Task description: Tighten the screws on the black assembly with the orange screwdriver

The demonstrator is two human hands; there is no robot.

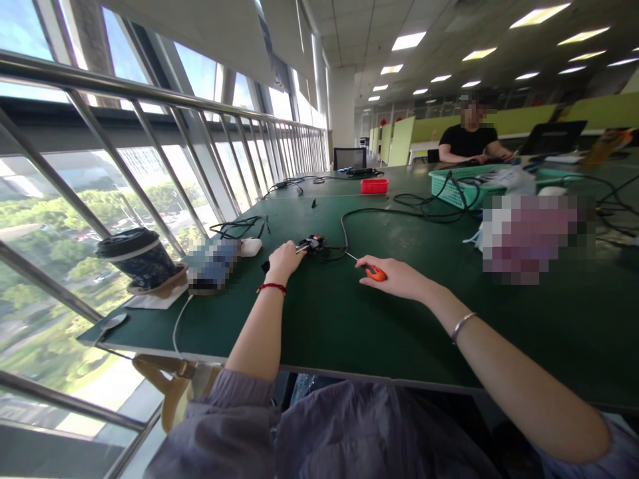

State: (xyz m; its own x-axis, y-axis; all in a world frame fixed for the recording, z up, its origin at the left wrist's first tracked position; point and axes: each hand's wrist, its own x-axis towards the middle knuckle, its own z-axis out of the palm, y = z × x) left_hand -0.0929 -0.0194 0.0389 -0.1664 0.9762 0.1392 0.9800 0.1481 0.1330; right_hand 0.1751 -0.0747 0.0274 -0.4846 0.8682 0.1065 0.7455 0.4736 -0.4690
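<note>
My right hand point(394, 276) is closed around a screwdriver with an orange and black handle point(375, 273). Its thin metal shaft points left, toward a small black assembly with orange and silver bits point(314, 244). That assembly lies at the fingertips of my left hand point(284, 261), which is closed on its near side; the exact grip is partly hidden by the hand. From the assembly a black cable point(344, 229) curves up and right across the green table point(319, 319). The shaft's tip appears close to this cable; whether they touch I cannot tell.
A lidded cup point(142, 259) stands at the left in a cardboard holder, near a white case point(251, 247) and coiled black wires point(239, 227). Further back are a red box point(374, 186) and a green basket point(469, 193) with cables. A person point(469, 140) sits across the table.
</note>
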